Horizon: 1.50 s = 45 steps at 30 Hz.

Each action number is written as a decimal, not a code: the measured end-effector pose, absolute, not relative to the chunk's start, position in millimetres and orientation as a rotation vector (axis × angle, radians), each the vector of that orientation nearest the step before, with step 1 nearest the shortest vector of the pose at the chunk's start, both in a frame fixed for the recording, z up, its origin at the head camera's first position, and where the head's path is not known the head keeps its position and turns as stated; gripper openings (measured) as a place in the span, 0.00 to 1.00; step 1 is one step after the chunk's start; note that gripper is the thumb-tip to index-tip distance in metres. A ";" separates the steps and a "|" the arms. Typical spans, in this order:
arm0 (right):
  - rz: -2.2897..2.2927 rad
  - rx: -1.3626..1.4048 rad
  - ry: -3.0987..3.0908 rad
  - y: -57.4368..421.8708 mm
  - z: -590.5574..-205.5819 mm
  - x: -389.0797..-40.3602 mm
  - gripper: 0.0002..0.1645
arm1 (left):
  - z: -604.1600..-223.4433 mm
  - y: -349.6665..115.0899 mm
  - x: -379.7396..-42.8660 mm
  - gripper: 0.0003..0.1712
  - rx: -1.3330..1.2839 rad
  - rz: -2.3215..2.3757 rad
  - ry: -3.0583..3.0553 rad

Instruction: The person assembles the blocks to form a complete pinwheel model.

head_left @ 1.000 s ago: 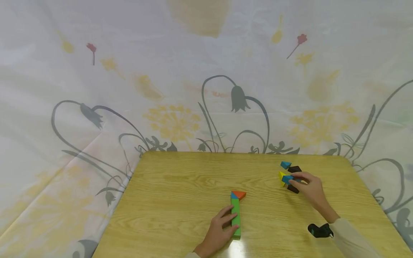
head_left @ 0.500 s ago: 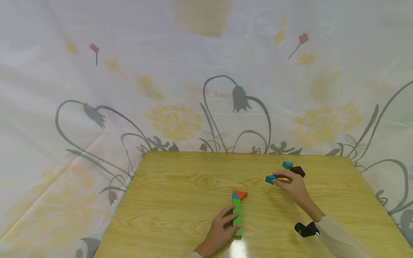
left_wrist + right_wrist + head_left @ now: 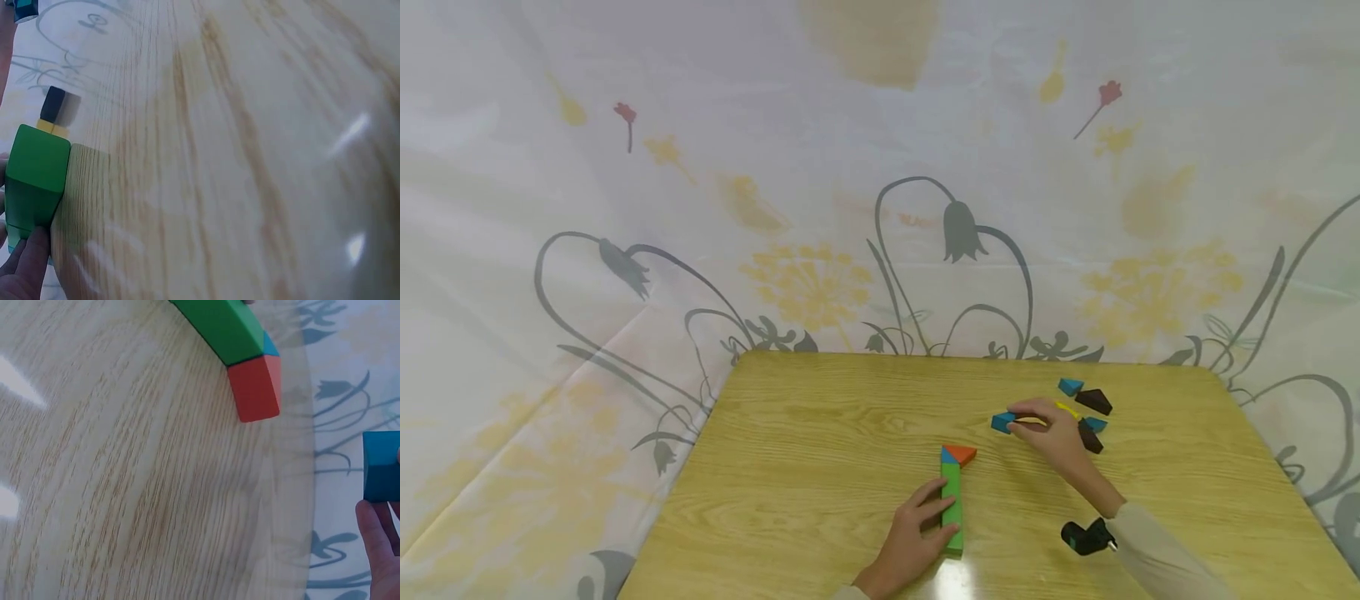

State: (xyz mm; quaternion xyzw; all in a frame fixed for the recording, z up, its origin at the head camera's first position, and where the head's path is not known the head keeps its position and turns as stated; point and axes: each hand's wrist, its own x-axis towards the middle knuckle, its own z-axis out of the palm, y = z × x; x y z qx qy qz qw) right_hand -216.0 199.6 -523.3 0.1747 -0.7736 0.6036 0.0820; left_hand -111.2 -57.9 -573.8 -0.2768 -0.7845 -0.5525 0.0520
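Observation:
A long green block (image 3: 951,504) lies on the table in the head view. At its far end sit a small blue triangular block (image 3: 949,455) and a red-orange triangular block (image 3: 961,454), both touching it. My left hand (image 3: 910,533) holds the green block from its left side and near end; the left wrist view shows fingers around the green block (image 3: 37,162). Up and to the right, my right hand (image 3: 1056,437) pinches a blue triangular block (image 3: 1002,422) between thumb and fingertips. That blue block (image 3: 380,465) also appears at the right wrist view's edge.
Right of my right hand lie two blue blocks, one farther back (image 3: 1071,387) and one nearer (image 3: 1096,425), two dark brown blocks (image 3: 1094,401), and a partly hidden yellow block (image 3: 1067,409). A black wrist device (image 3: 1086,537) is by the right sleeve. A patterned cloth (image 3: 805,208) hangs behind the table.
My right hand has moved left with the blue triangular block, away from the loose blocks and toward the green one. The left hand has stayed on the green block.

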 end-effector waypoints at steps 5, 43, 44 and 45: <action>1.810 0.570 -2.293 190.1 -528.3 -217.8 0.14 | -592.9 -57.2 -116.4 0.21 -0.827 -1.630 -2.413; 1.893 0.604 -2.359 131.1 -537.3 -220.7 0.12 | -592.4 -60.5 -117.2 0.22 -0.831 -1.684 -2.396; 1.893 0.596 -2.370 130.8 -537.7 -221.3 0.12 | -592.3 -60.5 -117.1 0.22 -0.829 -1.686 -2.396; 1.891 0.585 -2.385 130.4 -538.0 -221.7 0.12 | -592.4 -60.4 -117.1 0.22 -0.828 -1.683 -2.396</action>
